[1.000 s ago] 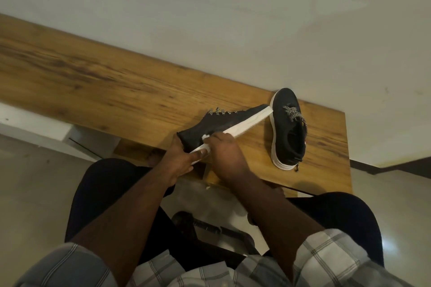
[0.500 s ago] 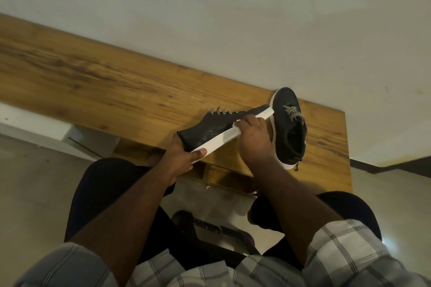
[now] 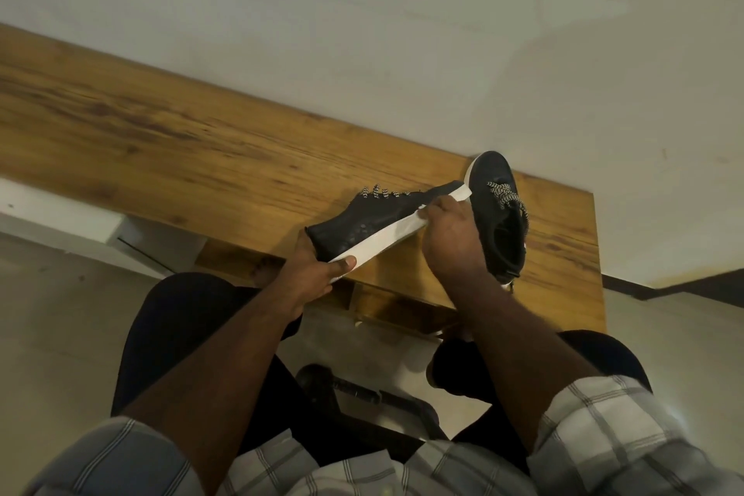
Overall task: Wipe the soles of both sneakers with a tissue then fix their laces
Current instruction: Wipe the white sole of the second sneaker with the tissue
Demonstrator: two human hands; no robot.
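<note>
A black sneaker [image 3: 374, 219] with a white sole lies tipped on its side over the wooden table's near edge, sole turned toward me. My left hand [image 3: 312, 278] grips its heel end, thumb on the sole. My right hand [image 3: 453, 242] presses against the sole near the toe, fingers curled; a sliver of white tissue [image 3: 422, 209] shows at the fingertips. The second black sneaker [image 3: 499, 213] stands upright on the table just right of my right hand, its speckled laces loose.
The wooden table [image 3: 181, 157] runs left along a pale wall [image 3: 402, 32]. Its right end [image 3: 596, 254] is close to the second sneaker. My knees and a dark chair base [image 3: 362, 399] are below the table edge, over a light tiled floor.
My right hand slid along the white sole from the heel end toward the toe. The left hand and both sneakers stayed put.
</note>
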